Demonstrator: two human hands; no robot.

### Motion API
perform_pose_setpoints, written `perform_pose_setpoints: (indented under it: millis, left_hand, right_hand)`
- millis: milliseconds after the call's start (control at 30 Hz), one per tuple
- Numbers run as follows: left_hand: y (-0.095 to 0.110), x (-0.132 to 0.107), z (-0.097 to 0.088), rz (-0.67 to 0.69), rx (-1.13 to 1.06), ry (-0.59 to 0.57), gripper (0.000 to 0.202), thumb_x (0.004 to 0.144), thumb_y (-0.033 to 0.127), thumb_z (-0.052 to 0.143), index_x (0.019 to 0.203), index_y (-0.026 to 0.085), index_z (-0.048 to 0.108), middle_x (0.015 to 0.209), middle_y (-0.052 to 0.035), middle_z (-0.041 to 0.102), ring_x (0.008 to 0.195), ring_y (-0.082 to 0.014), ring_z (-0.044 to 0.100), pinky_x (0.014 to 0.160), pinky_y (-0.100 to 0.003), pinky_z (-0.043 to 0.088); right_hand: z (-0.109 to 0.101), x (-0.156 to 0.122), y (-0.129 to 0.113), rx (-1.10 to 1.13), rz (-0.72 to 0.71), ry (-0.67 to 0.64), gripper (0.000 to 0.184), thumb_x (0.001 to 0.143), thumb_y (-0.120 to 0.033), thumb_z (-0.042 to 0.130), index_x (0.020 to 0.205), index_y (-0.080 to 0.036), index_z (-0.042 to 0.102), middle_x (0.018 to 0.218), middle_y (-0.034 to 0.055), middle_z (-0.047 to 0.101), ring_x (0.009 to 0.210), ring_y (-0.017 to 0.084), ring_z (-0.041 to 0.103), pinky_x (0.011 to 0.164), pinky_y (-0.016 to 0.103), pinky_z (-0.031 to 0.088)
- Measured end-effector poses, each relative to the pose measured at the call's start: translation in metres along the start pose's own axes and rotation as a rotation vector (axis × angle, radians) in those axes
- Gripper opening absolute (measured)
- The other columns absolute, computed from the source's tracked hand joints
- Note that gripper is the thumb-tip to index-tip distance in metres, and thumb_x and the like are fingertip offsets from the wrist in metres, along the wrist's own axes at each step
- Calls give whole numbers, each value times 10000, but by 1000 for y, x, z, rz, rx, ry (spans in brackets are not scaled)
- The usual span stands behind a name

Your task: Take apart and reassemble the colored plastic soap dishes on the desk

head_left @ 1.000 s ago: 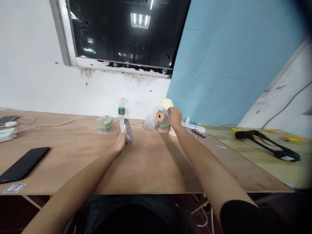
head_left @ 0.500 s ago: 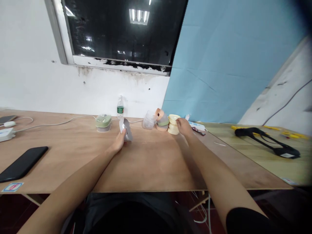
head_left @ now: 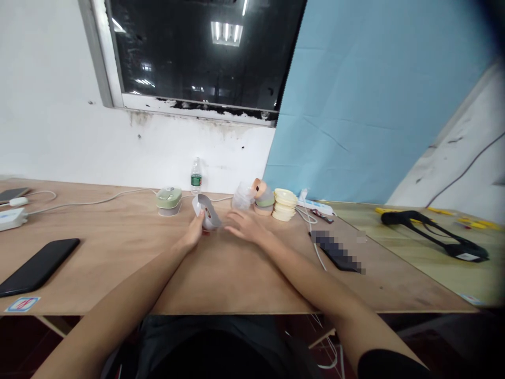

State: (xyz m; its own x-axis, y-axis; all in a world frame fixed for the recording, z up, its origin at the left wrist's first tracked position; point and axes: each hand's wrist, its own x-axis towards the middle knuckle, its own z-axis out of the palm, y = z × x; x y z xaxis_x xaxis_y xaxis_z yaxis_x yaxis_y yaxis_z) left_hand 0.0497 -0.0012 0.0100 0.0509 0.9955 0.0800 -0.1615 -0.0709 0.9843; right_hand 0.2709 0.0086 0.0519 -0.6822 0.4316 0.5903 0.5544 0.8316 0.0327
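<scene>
My left hand (head_left: 196, 232) grips a small clear and grey container (head_left: 206, 210) standing tilted on the wooden table (head_left: 236, 273). My right hand (head_left: 244, 226) lies just right of that container, fingers stretched out and holding nothing. Behind it sit a stack of cream-yellow lids (head_left: 284, 204), a stack of pink and green lids (head_left: 262, 200) and a clear plastic cup (head_left: 241, 197).
A green-lidded box (head_left: 169, 200) and a water bottle (head_left: 196, 177) stand near the wall. A black phone (head_left: 37, 265) lies at the left, a white charger (head_left: 11, 218) with cable beyond it. A blurred dark item (head_left: 339, 252), a power strip (head_left: 315, 205) and a black tool (head_left: 434, 234) are at the right.
My right hand let go of the cream-yellow lid on the stack and moved left and nearer, beside the container. My left hand stayed on the container.
</scene>
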Motion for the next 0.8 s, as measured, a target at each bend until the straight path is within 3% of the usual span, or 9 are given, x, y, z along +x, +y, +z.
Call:
perform_pose_setpoints:
  millis: [100, 200, 300, 467, 567, 667, 800]
  left_hand:
    - [4, -1, -1, 3, -42, -14, 674, 892, 658, 319, 1407, 232, 400, 1222, -113, 627, 877, -233, 681, 600, -291, 528]
    - [9, -1, -4, 22, -51, -30, 720, 884, 687, 276, 1429, 223, 362, 1262, -132, 601, 906, -239, 679, 633, -303, 524]
    - [12, -1, -5, 22, -33, -50, 755, 877, 707, 250, 1442, 211, 331, 1333, -163, 541, 876, -220, 685, 656, -284, 501]
    - [8, -2, -3, 25, 12, -22, 709, 892, 667, 290, 1454, 235, 303, 1371, -164, 499, 814, -191, 672, 652, -285, 486]
    - [4, -2, -2, 47, 24, -22, 715, 881, 670, 318, 1442, 226, 329, 1340, -163, 524, 806, -191, 666, 645, -283, 479]
    - [2, -1, -3, 57, 31, -28, 720, 872, 676, 340, 1433, 226, 346, 1309, -157, 548, 794, -188, 666, 635, -279, 477]
    - [-2, 1, -5, 59, 41, -49, 719, 858, 685, 365, 1425, 243, 355, 1280, -143, 567, 794, -191, 668, 633, -284, 481]
  right_hand:
    - [13, 11, -30, 78, -9, -181, 341, 970, -321, 331, 1212, -343, 569, 1248, -3, 582, 1141, 161, 535, 988, 286, 428]
    - [15, 18, -32, 65, 58, -243, 384, 984, -270, 282, 1194, -331, 597, 1217, -7, 602, 1133, 169, 541, 972, 283, 431]
    - [4, 28, -8, -34, 107, -153, 355, 987, -263, 319, 1217, -286, 587, 1217, 8, 597, 1136, 190, 526, 978, 293, 415]
    - [-32, 51, 58, -386, 326, -56, 353, 958, -190, 364, 1221, -236, 596, 1117, 80, 600, 1074, 229, 512, 926, 329, 398]
    - [-48, 58, 91, -509, 401, -114, 334, 914, -145, 424, 1164, -216, 633, 1111, 110, 589, 1045, 244, 509, 833, 319, 406]
    - [-50, 56, 108, -583, 417, -192, 279, 865, -140, 502, 1097, -174, 654, 1062, 129, 608, 984, 242, 526, 776, 305, 394]
    - [-42, 49, 112, -640, 433, -177, 220, 871, -160, 488, 1005, -146, 662, 984, 137, 640, 928, 235, 535, 799, 323, 364]
